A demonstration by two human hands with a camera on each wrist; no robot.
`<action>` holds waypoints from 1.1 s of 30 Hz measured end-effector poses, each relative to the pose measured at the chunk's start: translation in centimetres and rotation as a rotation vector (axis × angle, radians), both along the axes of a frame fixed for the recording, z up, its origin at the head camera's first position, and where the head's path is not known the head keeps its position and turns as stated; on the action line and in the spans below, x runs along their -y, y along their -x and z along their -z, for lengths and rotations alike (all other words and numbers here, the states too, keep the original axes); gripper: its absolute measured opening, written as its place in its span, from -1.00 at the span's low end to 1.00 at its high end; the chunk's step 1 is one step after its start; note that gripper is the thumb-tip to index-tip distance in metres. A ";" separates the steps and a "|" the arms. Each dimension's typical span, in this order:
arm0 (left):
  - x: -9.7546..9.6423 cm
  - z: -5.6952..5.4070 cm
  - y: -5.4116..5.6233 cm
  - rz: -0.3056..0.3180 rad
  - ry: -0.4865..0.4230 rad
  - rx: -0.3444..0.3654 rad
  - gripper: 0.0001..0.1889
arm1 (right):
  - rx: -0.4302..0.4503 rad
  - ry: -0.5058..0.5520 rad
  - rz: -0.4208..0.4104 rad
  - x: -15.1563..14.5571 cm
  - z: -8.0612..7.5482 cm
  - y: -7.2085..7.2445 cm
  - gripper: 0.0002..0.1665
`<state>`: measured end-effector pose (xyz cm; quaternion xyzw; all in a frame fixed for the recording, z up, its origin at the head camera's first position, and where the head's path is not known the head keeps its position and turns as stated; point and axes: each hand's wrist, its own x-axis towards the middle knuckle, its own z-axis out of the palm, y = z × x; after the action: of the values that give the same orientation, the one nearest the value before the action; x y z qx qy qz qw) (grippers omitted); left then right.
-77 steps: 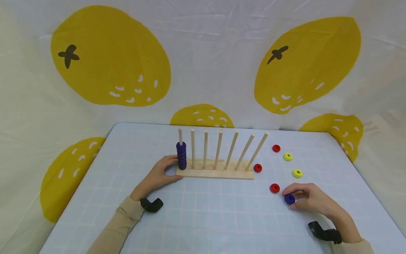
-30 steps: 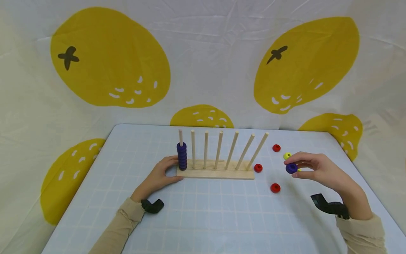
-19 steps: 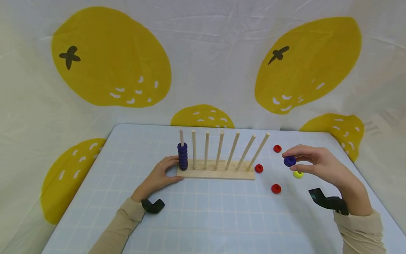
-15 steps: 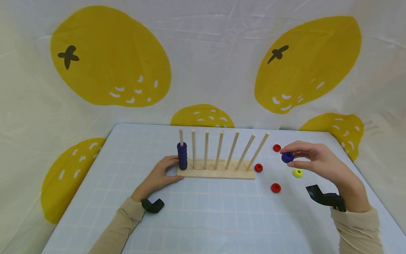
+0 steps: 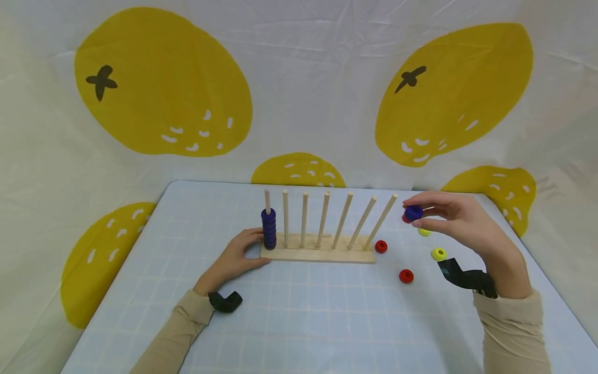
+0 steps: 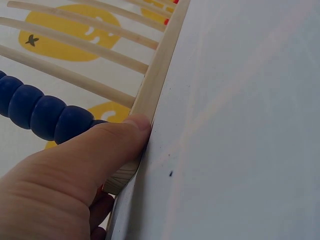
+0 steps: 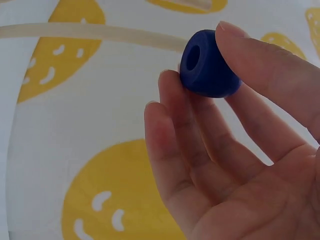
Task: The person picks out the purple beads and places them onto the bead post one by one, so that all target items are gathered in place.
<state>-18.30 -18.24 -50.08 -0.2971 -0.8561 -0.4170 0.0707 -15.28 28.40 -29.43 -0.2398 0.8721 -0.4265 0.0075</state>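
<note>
A wooden peg rack (image 5: 322, 254) stands on the table with a row of upright pegs. Its leftmost peg carries a stack of blue beads (image 5: 269, 229), and the other pegs are bare. My left hand (image 5: 238, 252) grips the left end of the base; in the left wrist view the thumb (image 6: 115, 140) lies on the base's front edge. Raised above the table to the right of the rack, my right hand (image 5: 458, 218) pinches a blue bead (image 7: 207, 67) between thumb and fingers. In the right wrist view the bead's hole faces left, beside a peg (image 7: 100, 31).
Red beads lie near the rack's right end (image 5: 381, 246) and in front (image 5: 406, 276); another is partly hidden behind the held bead. Two yellow beads, one at the right (image 5: 438, 254) and one below my fingers (image 5: 424, 232), lie there too. A lemon-patterned sheet (image 5: 313, 104) hangs behind the table.
My right hand has lifted the blue bead off the table and carried it away from me, then leftward toward the rack. My left hand keeps its grip on the base.
</note>
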 end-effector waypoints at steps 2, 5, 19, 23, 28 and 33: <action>0.1 0.1 0.1 -0.001 0.005 0.001 -0.43 | 0.002 -0.008 0.021 0.4 -0.5 0.0 -0.63; 0.1 0.1 0.3 -0.004 0.009 0.002 -0.42 | -0.013 -0.011 0.025 1.0 -1.3 0.1 -0.61; 0.1 0.1 0.0 -0.007 -0.004 0.015 -0.43 | -0.002 0.038 0.123 4.2 -3.5 0.4 -0.60; 0.1 0.2 0.0 -0.010 0.002 0.002 -0.43 | 0.020 0.048 0.146 5.4 -4.2 0.5 -0.60; 0.1 0.2 -0.1 -0.009 0.003 -0.007 -0.43 | 0.003 0.063 0.131 6.7 -4.8 0.7 -0.61; 0.0 0.0 -0.1 -0.004 -0.009 0.012 -0.42 | 0.006 0.099 0.114 7.9 -5.2 1.1 -0.61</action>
<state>-18.17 -18.22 -50.04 -0.2927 -0.8552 -0.4223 0.0677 -16.34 20.53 -24.27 -0.1887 0.8620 -0.4697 -0.0259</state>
